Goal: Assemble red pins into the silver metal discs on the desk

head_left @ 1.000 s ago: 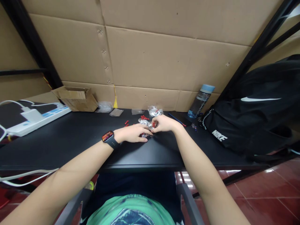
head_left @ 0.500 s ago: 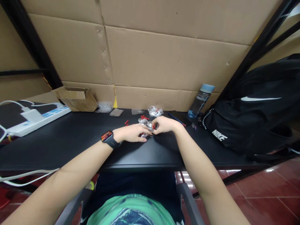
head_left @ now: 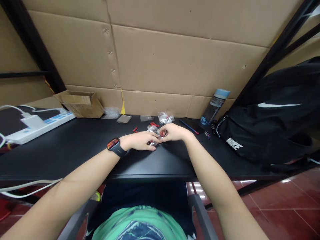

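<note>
On the black table (head_left: 82,146), my left hand (head_left: 145,140) reaches in from the left, its fingers bent around a small shiny silver piece (head_left: 151,143). My right hand (head_left: 170,132) is beside it, thumb and fingers curled round a small red piece (head_left: 163,133). The fingertips of both hands nearly meet. Just behind them lie a round silver piece (head_left: 151,128) and a red cord (head_left: 154,124). Another bit of red cord (head_left: 135,130) rests to the left. How the pieces between my fingers join is too small to tell.
Along the back stand an open cardboard box (head_left: 83,104), plastic bags (head_left: 111,112) and a water bottle (head_left: 214,107). A blue pen (head_left: 188,126) lies right of my hands. A black backpack (head_left: 265,133) fills the right side, a white power strip (head_left: 40,128) the left.
My right hand has shifted slightly left, and its thumb and fingers are closer together around the red piece. My left hand has barely moved.
</note>
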{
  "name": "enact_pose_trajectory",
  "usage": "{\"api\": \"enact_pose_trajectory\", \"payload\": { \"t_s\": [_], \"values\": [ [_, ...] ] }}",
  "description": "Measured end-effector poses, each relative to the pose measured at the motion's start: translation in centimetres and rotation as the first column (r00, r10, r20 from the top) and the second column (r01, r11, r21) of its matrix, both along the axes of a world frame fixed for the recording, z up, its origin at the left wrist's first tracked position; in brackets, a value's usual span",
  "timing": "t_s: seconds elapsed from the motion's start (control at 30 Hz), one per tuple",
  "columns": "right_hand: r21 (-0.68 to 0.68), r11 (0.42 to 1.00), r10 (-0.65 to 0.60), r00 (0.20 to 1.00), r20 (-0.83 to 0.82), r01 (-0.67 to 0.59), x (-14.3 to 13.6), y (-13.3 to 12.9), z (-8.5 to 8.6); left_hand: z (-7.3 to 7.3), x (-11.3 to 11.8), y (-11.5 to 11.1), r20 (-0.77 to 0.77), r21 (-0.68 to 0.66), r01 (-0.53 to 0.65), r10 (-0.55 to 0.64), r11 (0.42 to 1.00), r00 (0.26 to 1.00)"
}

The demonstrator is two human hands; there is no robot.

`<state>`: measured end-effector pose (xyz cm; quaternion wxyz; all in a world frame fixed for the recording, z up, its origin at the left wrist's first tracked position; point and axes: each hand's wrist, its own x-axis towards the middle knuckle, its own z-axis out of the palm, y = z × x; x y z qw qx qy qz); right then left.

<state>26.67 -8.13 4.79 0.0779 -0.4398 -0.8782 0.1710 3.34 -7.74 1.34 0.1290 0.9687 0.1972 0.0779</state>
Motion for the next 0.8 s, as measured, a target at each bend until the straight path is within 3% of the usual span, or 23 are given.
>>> {"api": "enact_pose_trajectory", "payload": {
  "t_s": [0.5,0.8],
  "values": [
    [-0.025,0.999,0.041,0.997,-0.061,-0.042,0.0,0.1,0.1,0.3,0.0,-0.4,-0.038,0.020,-0.029,0.030,0.999,0.999],
    [-0.089,0.990,0.093,0.985,-0.148,-0.106,0.0,0.6,-0.8,1.0,0.2,-1.0,-0.084,0.005,-0.081,0.081,0.997,0.993]
  ]
}}
